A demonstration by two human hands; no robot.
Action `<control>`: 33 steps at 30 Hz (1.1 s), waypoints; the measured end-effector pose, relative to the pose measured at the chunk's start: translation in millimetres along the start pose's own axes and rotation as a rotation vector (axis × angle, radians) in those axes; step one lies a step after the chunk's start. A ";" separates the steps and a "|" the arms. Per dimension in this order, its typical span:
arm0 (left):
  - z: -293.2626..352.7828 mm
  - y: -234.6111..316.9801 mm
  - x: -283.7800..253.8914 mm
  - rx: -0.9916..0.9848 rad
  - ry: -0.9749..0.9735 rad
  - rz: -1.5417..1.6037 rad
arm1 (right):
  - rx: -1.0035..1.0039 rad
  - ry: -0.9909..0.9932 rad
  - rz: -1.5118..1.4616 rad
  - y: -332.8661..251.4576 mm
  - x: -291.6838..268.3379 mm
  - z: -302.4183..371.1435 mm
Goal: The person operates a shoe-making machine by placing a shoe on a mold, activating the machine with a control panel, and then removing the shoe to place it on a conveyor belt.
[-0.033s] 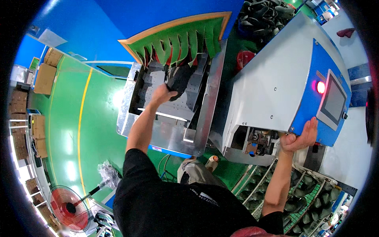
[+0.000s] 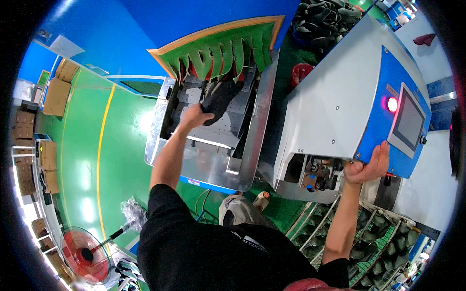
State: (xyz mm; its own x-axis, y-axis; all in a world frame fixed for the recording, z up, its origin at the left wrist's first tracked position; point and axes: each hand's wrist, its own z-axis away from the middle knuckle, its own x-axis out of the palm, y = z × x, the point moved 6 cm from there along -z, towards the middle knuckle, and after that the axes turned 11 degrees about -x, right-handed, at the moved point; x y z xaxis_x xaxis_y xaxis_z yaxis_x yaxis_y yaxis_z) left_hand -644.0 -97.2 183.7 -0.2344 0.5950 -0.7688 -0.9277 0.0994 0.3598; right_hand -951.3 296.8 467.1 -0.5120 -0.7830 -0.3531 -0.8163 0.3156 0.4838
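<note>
My left hand (image 2: 195, 116) is closed on the near end of a black shoe upper (image 2: 221, 99), with the thumb on top. The upper slants over a perforated metal bed (image 2: 187, 99), its far end near a green strip curtain (image 2: 213, 58) at a machine's mouth. What lies under the strips is mostly hidden. On the right, my right hand (image 2: 367, 167) rests against the lower front edge of a white and blue machine (image 2: 335, 106), fingers stretched up along the blue panel. It holds nothing that I can see.
A lit red button (image 2: 391, 104) sits beside a screen (image 2: 409, 119) on the right machine. Below it, a wire rack (image 2: 335, 203) carries several dark shoe parts. A red fan (image 2: 86, 254) stands at lower left; dark shoes (image 2: 325, 24) are heaped at the back beyond a red bucket (image 2: 302, 72).
My left hand sits very slightly further left, still on the black shoe upper. The whole view has shifted a little. My right hand stays at the machine's edge.
</note>
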 end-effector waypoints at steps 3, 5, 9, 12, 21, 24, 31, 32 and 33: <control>34.7 -41.1 -50.5 0.089 0.073 -0.027 | 0.021 0.021 -0.017 -2.4 0.0 -5.1; 83.6 -47.5 -75.8 0.079 0.133 -0.279 | 0.036 0.038 -0.047 -4.7 -0.7 -8.3; 153.5 -82.2 -61.5 -0.084 0.008 -0.349 | 0.064 0.040 -0.054 -4.6 -7.3 -10.7; 195.1 -134.8 -2.8 -0.062 0.244 -0.390 | 0.092 0.049 -0.097 -4.4 -8.7 -7.4; 283.2 -152.8 172.9 0.122 0.758 -0.303 | 0.079 0.068 -0.154 -10.4 -20.8 -14.7; 297.0 -125.4 196.5 0.205 0.708 -0.261 | 0.069 0.086 -0.187 -12.0 -19.2 -14.9; 281.5 -89.9 166.4 0.015 0.672 0.109 | 0.079 0.042 -0.193 -11.4 -18.4 -16.6; 272.0 -88.1 157.8 -0.009 0.690 0.202 | 0.077 0.050 -0.194 -11.8 -18.3 -16.8; 260.4 -85.0 148.7 -0.033 0.706 0.295 | 0.076 0.057 -0.195 -11.8 -17.6 -17.3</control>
State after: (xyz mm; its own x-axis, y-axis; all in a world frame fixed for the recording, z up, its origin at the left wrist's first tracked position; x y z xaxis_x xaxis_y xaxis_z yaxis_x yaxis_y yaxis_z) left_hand -524.3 190.6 176.5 -0.5935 -0.0589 -0.8027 -0.8034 -0.0154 0.5952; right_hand -928.0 297.6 481.5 -0.3280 -0.8618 -0.3870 -0.9173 0.1928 0.3483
